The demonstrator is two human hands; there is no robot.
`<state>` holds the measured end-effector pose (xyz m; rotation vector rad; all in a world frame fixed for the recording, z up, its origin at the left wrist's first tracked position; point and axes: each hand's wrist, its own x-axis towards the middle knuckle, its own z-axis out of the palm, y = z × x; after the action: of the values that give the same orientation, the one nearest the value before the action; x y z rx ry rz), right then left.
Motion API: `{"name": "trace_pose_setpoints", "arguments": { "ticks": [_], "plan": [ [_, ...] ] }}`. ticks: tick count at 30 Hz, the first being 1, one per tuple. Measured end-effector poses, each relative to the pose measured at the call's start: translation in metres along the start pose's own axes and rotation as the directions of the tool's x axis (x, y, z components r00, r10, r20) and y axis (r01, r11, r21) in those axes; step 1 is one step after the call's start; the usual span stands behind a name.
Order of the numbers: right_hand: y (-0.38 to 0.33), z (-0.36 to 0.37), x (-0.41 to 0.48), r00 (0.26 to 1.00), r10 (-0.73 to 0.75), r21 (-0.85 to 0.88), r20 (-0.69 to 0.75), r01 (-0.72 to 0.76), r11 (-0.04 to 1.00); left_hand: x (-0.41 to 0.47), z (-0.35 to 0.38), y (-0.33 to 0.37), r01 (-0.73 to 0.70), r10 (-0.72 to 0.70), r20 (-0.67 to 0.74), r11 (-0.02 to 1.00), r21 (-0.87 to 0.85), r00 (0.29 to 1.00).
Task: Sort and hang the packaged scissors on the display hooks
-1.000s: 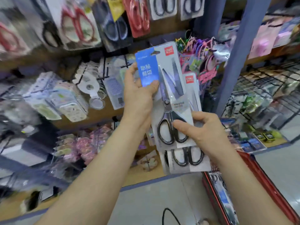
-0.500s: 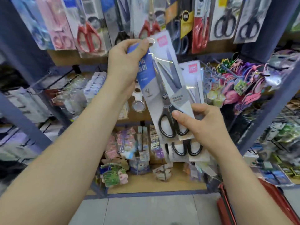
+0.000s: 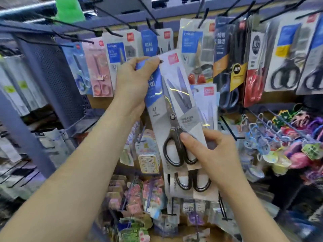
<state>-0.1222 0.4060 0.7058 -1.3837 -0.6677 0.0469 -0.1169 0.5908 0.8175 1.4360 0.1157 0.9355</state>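
Left hand [image 3: 134,81] pinches scissors pack [image 3: 174,109] top | right hand [image 3: 215,154] grips its bottom | rear pack [image 3: 207,102] mostly hidden

Hooks [image 3: 113,32] thick with hanging packs [image 3: 284,55]

The front pack [image 3: 174,81] hides most of the back pack [image 3: 207,100]. The left hand [image 3: 132,82] covers the front pack's top corner. The words on the hanging packs [image 3: 191,42] are too blurry to read.
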Motion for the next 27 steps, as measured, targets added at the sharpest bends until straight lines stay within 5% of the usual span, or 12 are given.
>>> {"name": "trace_pose_setpoints", "arguments": {
  "ticks": [9, 18, 27],
  "plan": [
    [-0.02, 0.045, 0.051, 0.991, -0.081, 0.04, -0.107, 0.086, 0.995, 0.066, -0.003, 0.039, -0.305, 0.306, 0.011, 0.944, 0.128, 0.952],
    [-0.019, 0.064, 0.061, 0.985, -0.064, 0.024, -0.163, 0.068, 0.997, 0.1, -0.004, 0.036, -0.111, 0.093, 0.106, 0.978, 0.176, 0.99],
    [-0.016, 0.072, 0.074, 0.971, -0.09, -0.058, -0.222, 0.079, 0.995, 0.02, -0.042, -0.009, -0.213, 0.098, 0.284, 0.887, 0.409, 0.954]
  ]
}}
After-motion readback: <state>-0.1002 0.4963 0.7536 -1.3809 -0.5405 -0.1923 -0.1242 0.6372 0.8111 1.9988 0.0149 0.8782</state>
